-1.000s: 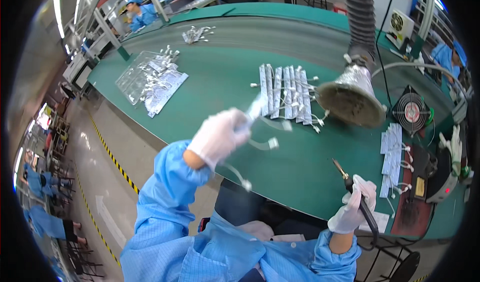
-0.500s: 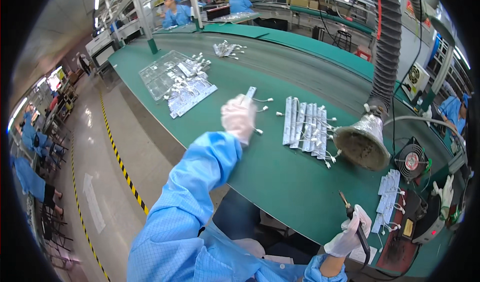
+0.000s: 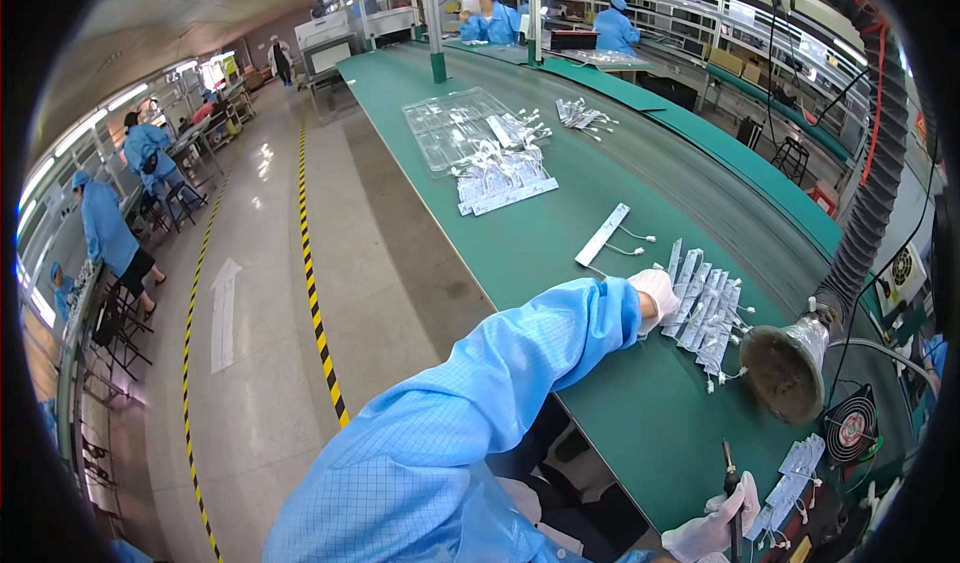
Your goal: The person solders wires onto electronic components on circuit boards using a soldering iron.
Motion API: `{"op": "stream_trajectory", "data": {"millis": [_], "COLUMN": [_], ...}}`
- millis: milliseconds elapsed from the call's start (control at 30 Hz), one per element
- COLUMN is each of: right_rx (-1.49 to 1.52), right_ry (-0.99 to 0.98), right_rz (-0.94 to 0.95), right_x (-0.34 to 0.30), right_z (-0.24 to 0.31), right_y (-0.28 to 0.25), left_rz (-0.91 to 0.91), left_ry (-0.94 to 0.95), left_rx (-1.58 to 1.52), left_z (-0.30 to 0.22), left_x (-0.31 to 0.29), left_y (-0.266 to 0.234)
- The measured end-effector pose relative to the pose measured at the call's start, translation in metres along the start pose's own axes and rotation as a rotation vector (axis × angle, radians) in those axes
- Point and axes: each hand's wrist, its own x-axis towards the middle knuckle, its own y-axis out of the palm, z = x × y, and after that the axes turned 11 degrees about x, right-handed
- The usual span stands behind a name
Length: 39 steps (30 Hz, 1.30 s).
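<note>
My left hand (image 3: 655, 296), in a white glove, is at the left side of a row of narrow white circuit board strips (image 3: 712, 303) with white-plugged wires. Its fingers look curled in against the nearest strip; their tips are hidden, so what they hold cannot be made out. A single strip (image 3: 604, 235) lies apart beyond that hand, its two wires pointing right. At the lower right, my gloved right hand (image 3: 705, 533) is closed round a soldering iron (image 3: 733, 481), tip upward. Beside it lie more strips (image 3: 790, 485) with wires.
Farther up the green table (image 3: 590, 358) sit a clear plastic tray (image 3: 425, 143), piled strips (image 3: 505, 178) and a small heap of strips (image 3: 585, 116). A fume duct's metal hood (image 3: 785, 368) hangs low at right, near a black fan (image 3: 851, 429). People in blue work in the background.
My left hand has moved from the single strip, now lying uncovered, rightward to the row. My right hand still holds the soldering iron. The whole view has shifted and turned.
</note>
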Motion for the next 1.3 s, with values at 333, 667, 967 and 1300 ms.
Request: {"op": "stream_trajectory", "data": {"millis": [333, 667, 967, 1300], "right_rx": [0.353, 0.379, 0.293, 0.496], "right_ry": [0.399, 0.326, 0.375, 0.129], "right_rz": [-0.114, -0.389, -0.294, -0.025], "right_x": [-0.035, -0.014, -0.011, -0.004], "right_z": [-0.032, -0.020, -0.022, -0.020], "right_y": [0.002, 0.010, 0.006, -0.006], "left_rz": [-0.056, 0.299, 0.583, 0.249], "left_ry": [-0.086, 0.336, 0.754, 0.710], "left_rx": [-1.099, -0.631, -0.100, -0.124], "left_z": [0.018, 0.033, -0.024, -0.060], "left_x": [0.016, -0.135, -0.137, -0.158], "left_y": [-0.008, -0.057, -0.028, 0.014]}}
